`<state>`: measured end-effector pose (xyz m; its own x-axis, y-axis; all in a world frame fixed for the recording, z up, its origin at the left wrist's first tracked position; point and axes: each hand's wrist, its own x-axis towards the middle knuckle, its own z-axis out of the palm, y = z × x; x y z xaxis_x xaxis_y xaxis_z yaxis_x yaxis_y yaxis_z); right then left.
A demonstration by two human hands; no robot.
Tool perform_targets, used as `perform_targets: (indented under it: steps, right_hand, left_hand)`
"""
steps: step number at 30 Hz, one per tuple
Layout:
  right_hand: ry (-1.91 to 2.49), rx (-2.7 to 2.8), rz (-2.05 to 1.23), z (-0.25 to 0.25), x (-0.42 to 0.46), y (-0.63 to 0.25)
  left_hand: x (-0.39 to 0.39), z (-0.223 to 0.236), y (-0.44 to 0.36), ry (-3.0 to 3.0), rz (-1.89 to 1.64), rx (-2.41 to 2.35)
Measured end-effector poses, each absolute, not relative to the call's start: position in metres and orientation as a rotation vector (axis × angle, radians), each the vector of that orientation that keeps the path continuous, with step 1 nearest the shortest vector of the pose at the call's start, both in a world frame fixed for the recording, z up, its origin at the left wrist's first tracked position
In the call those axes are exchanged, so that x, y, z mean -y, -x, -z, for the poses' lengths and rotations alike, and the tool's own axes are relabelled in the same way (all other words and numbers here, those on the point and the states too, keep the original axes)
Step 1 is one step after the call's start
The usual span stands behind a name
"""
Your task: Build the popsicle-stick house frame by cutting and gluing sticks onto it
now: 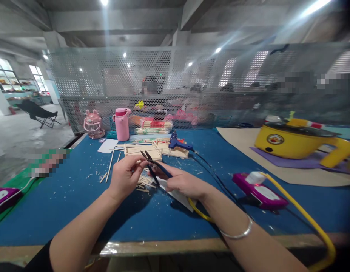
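Observation:
My right hand [187, 184] grips a pair of cutting pliers [160, 169] with dark blue handles. Their dark jaws stand apart and point up and away, close to the fingertips of my left hand [125, 173]. Between thumb and forefinger that hand pinches a thin pale wooden stick, of which only a short bit shows. Below the pliers lies a pile of short cut stick pieces [145, 183]. Just behind my hands are small frames built of sticks [145, 151], and a blue glue gun [179, 142] rests beside them.
Loose long sticks [109, 168] lie left of my hands. A pink flask [122, 124] and a pink bottle [94, 124] stand at the back left. To the right are a purple power strip [259, 190] with a yellow cable and a yellow electric pot [288, 141]. A mesh partition [107, 83] closes the back.

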<state>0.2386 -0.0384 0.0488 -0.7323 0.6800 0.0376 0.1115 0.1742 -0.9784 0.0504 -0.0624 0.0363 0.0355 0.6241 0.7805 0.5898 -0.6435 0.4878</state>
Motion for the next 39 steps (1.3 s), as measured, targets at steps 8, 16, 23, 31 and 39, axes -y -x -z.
perform_targets:
  steps: [8, 16, 23, 31, 39]
  right_hand:
    - [0.896, 1.983, -1.453, -0.046, 0.031, -0.248]
    - [0.755, 2.101, -1.477, -0.052, 0.040, -0.239]
    - [0.775, 2.099, -1.430, -0.049, 0.043, -0.237]
    - [0.812, 2.007, -1.311, -0.050, 0.040, -0.234]
    - [0.826, 2.009, -1.278, -0.054, 0.039, -0.239]
  left_hand:
    - [0.063, -0.031, -0.054, -2.044, -1.674, -1.377]
    - [0.057, -0.026, -0.051, -2.289, -1.841, -1.319]
    - [0.065, -0.035, -0.052, -2.420, -1.716, -1.359]
    - [0.068, -0.034, -0.061, -2.291, -1.472, -1.300]
    - [0.061, -0.032, -0.056, -1.947, -1.521, -1.410]
